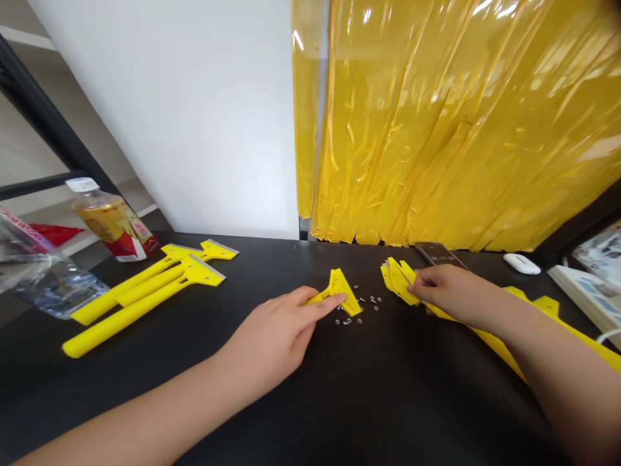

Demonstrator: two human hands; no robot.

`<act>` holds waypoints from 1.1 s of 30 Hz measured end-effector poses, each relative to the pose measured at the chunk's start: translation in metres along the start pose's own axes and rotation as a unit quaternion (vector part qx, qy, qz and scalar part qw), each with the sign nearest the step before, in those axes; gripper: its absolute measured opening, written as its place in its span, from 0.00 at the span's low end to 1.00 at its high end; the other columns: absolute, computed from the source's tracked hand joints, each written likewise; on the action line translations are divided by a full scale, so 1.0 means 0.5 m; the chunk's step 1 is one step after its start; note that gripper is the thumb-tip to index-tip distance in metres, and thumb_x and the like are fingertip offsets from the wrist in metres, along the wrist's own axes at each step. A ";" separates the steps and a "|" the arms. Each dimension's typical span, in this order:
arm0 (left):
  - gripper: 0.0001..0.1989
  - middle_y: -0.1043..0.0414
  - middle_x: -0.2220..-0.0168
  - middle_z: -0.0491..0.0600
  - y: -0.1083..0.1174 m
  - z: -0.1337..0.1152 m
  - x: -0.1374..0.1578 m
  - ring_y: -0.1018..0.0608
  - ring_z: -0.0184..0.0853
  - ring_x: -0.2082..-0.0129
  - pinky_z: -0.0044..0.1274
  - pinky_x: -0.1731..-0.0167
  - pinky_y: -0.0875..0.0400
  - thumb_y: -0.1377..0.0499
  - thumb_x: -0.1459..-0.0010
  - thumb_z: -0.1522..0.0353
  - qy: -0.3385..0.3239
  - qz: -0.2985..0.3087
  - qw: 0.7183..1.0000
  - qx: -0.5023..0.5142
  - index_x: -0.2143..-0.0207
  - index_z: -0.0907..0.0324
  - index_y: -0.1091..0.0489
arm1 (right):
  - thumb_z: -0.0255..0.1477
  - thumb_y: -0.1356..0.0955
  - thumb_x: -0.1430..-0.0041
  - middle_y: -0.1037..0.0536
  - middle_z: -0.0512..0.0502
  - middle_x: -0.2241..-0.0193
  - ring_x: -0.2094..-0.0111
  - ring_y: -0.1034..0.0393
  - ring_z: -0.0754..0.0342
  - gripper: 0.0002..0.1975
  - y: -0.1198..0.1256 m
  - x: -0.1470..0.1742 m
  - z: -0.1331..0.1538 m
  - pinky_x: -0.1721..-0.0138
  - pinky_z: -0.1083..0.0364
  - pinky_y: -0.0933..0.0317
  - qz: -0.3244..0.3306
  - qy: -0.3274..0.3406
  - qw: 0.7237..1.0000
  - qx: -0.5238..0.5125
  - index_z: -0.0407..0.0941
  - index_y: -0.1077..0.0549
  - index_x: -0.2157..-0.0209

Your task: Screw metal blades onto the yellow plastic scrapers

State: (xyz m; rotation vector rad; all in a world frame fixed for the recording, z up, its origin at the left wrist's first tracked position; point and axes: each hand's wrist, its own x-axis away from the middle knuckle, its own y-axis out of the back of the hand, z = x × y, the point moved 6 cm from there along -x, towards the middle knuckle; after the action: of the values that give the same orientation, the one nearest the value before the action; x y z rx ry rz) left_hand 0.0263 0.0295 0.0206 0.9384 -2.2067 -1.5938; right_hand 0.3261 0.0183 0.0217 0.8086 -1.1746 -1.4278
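My left hand (279,330) is closed around the handle of a yellow scraper (343,291), its index finger stretched onto the scraper's flared head. Small screws and nuts (372,299) lie scattered on the black table beside and below that head. Further right, my right hand (444,288) has its fingertips pinched at the edge of a yellow plate (400,281) in a small pile of flat, scraper-head-shaped pieces. More long yellow scrapers (504,346) lie partly hidden under my right forearm.
Several yellow scrapers with metal blades (194,272) lie at the left. Behind them stand a drink bottle (111,223) and a clear plastic bag (48,272). A phone showing a timer (441,254), a white earbud case (521,263) and a white box (587,301) are at the right. Yellow plastic sheeting (436,129) hangs behind.
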 end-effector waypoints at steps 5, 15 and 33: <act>0.29 0.31 0.41 0.55 0.003 -0.001 0.003 0.17 0.39 0.62 0.35 0.59 0.20 0.53 0.29 0.74 -0.005 -0.006 0.996 -0.093 0.30 0.46 0.37 | 0.47 0.34 0.39 0.20 0.41 0.69 0.62 0.25 0.40 0.18 0.016 0.008 -0.003 0.65 0.49 0.42 -0.063 -0.069 0.994 0.049 0.48 0.24 0.67; 0.27 0.32 0.37 0.57 0.008 0.008 -0.003 0.16 0.45 0.55 0.41 0.54 0.20 0.53 0.29 0.72 0.006 -0.020 0.995 -0.093 0.31 0.46 0.35 | 0.47 0.37 0.33 0.22 0.53 0.73 0.68 0.26 0.49 0.15 -0.008 0.099 0.157 0.70 0.53 0.45 -0.067 0.001 0.998 0.022 0.53 0.29 0.64; 0.06 0.25 0.50 0.48 0.045 -0.067 0.018 0.25 0.44 0.38 0.34 0.35 0.32 0.39 0.33 0.72 0.129 -0.232 0.618 0.739 0.55 0.56 0.25 | 0.38 0.28 0.39 0.25 0.55 0.71 0.71 0.33 0.56 0.06 -0.053 0.197 0.287 0.71 0.56 0.41 -0.030 0.180 0.934 -0.306 0.52 0.22 0.66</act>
State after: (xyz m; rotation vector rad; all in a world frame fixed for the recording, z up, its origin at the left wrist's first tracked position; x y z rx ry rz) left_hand 0.0304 0.0027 0.0520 1.9489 -2.8071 0.8376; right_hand 0.1643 -0.0459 0.0489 0.6226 -0.3853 -1.4981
